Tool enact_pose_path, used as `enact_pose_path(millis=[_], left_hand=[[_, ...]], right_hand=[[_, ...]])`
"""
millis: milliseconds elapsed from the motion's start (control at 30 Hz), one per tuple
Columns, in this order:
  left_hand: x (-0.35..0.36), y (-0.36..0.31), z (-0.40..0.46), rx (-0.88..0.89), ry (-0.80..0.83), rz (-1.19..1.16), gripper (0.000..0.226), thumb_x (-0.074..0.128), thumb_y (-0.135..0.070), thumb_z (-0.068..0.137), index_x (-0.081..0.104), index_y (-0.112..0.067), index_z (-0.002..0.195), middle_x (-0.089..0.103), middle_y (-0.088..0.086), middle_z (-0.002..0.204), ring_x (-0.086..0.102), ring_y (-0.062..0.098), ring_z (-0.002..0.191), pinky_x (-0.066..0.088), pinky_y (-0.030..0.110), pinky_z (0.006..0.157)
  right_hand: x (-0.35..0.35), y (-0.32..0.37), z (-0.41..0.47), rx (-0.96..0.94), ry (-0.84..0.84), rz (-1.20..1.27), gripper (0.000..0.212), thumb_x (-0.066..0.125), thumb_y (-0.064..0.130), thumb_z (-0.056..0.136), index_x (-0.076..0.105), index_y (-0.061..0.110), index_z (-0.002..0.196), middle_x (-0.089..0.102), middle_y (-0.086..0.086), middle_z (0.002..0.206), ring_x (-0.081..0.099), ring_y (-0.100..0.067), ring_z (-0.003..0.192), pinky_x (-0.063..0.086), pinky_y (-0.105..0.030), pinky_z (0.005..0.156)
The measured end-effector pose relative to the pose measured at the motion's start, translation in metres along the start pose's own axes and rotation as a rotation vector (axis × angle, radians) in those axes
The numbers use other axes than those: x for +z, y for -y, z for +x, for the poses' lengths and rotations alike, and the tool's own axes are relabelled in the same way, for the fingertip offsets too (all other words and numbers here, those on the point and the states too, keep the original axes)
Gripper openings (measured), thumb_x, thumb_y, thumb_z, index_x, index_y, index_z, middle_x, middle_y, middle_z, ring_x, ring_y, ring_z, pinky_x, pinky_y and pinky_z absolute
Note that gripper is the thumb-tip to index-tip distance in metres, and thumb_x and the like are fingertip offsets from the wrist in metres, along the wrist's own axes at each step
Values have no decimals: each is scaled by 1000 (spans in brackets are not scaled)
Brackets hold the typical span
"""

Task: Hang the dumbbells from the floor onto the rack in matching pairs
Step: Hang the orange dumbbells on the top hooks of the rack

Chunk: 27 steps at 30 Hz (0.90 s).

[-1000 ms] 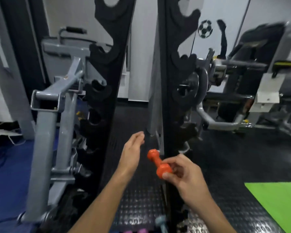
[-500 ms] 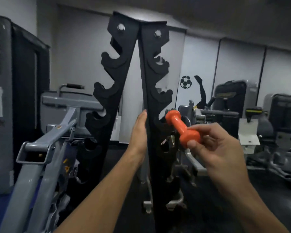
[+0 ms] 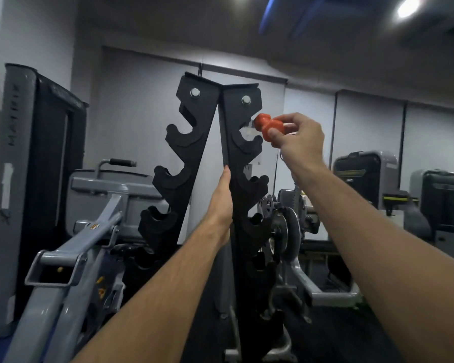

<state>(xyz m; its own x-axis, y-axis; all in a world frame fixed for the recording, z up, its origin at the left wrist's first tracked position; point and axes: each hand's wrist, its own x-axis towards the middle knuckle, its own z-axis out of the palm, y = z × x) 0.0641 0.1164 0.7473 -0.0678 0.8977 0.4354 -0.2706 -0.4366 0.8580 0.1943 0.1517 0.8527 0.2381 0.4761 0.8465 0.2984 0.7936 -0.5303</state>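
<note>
Your left hand [image 3: 222, 203] lies flat with straight fingers against the rack [image 3: 228, 142], likely steadying it. Your right hand [image 3: 298, 138] pinches one end of the orange dumbbell [image 3: 269, 127], at the top right hook. Behind stand grey gym machines [image 3: 364, 176] and pale walls.

Dumbbell held at the rack's top right hook

The dumbbell [image 3: 269, 127] is pinched by the right hand [image 3: 298, 138] beside the rack [image 3: 222, 158]; the left hand [image 3: 222, 199] is laid against its central edge, lower down.
</note>
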Motion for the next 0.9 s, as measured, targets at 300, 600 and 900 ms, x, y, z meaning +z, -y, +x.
enact_pose_path(millis=[300, 600, 900], left_hand=[[-8, -2, 6, -20, 38, 14, 51, 25, -54, 108, 42, -35, 152, 50, -20, 102, 49, -3, 88, 34, 50, 114], [-5, -29, 17, 7, -5, 71, 30, 26, -51, 109, 52, -42, 96, 51, -26, 77, 48, -7, 66, 40, 38, 92], [-3, -31, 18, -14, 19, 48, 24, 27, -52, 108, 49, -43, 110, 53, -26, 86, 49, -7, 74, 42, 38, 93]], right_hand=[[40, -17, 44, 13, 33, -188, 20, 83, 18, 82, 77, 21, 101, 74, -3, 101, 70, -20, 95, 60, -38, 90], [39, -18, 50, -36, 134, -262, 24, 79, 18, 87, 76, 14, 110, 73, -4, 107, 67, -20, 103, 55, -37, 97], [37, -19, 48, -114, 285, -247, 21, 75, 17, 90, 72, 15, 111, 69, -7, 106, 63, -21, 95, 49, -28, 83]])
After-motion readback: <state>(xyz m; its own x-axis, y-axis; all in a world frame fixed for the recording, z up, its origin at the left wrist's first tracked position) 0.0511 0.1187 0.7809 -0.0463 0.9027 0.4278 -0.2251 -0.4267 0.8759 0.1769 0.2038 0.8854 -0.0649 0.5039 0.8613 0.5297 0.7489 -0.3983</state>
